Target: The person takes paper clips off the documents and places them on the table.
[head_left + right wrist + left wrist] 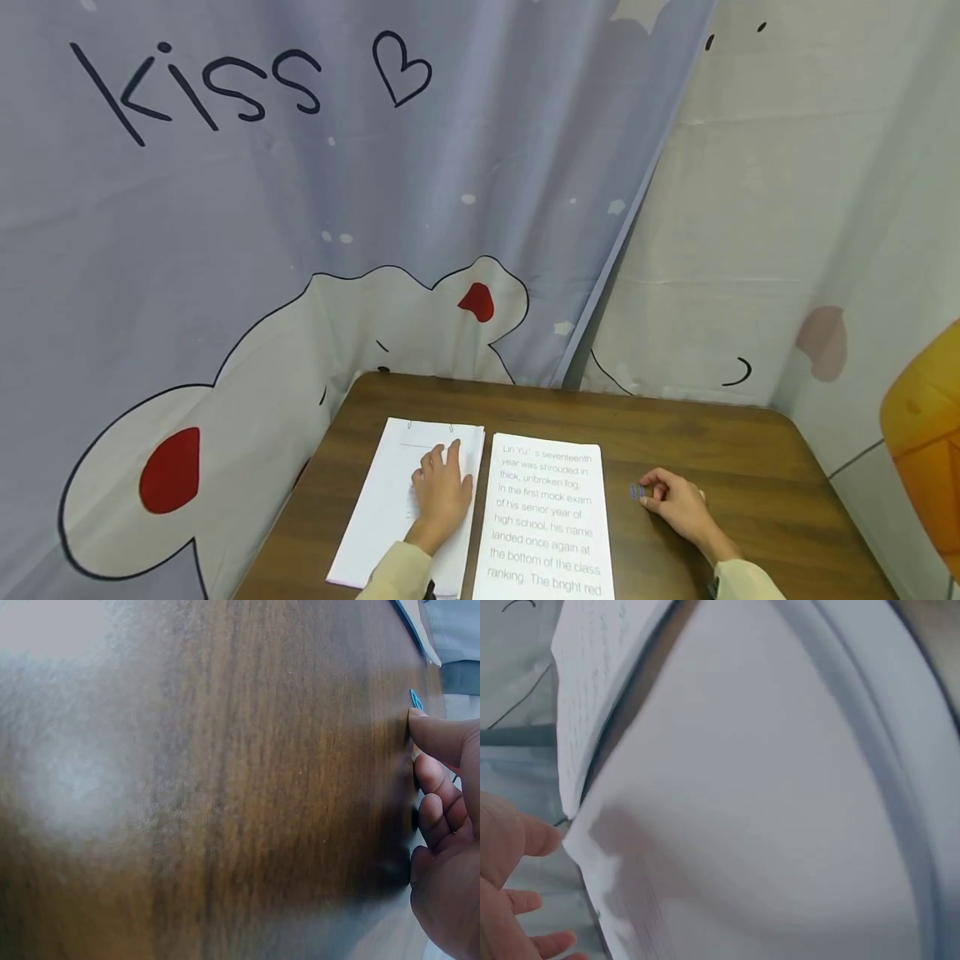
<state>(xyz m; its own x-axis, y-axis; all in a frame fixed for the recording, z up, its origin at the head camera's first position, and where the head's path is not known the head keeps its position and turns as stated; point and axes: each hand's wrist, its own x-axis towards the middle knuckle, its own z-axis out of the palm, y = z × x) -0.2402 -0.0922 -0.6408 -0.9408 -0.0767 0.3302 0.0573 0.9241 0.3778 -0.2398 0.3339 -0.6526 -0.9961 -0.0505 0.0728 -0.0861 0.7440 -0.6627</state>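
Two blue paper clips lie side by side on the wooden table, right of the printed sheets. My right hand rests low there, thumb and forefinger closing round the nearer clip. In the right wrist view the thumb tip is right at a blue clip, the other fingers curled at the tabletop. My left hand lies over the left paper stack, fingers loosely spread toward its top edge, where two small clips sit. The left wrist view shows its fingers beside the pale paper.
A second stack with large printed text lies between the hands. The brown table ends at a curtain behind it, printed with cartoon shapes. More printed cloth hangs along the right side.
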